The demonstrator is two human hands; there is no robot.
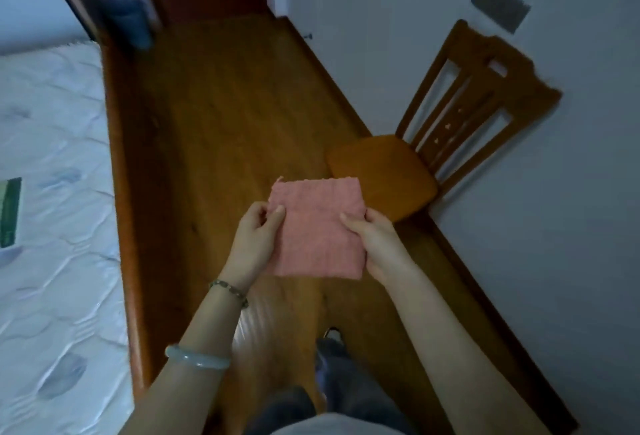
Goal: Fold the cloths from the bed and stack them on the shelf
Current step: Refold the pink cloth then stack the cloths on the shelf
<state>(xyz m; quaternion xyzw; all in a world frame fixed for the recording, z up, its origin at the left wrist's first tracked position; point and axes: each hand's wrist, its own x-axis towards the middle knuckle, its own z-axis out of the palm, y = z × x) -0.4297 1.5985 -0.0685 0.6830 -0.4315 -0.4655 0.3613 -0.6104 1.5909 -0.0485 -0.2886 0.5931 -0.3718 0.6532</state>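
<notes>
A strip of wooden floor (225,115) lay open between the bed (52,192) edge, left of the fingers, and the wall on the right. One chair (381,171) stood just beyond the right fingers. Both hands were raised before the body. The left hand (254,237) pinched the left edge of one folded pink cloth (318,230); the right hand (375,244) gripped its right edge, thumbs on top.

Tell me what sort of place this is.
Most likely a bedroom in a home: a quilted mattress on a wooden bed frame at left, a wooden chair by the wall, and a wood floor.
</notes>
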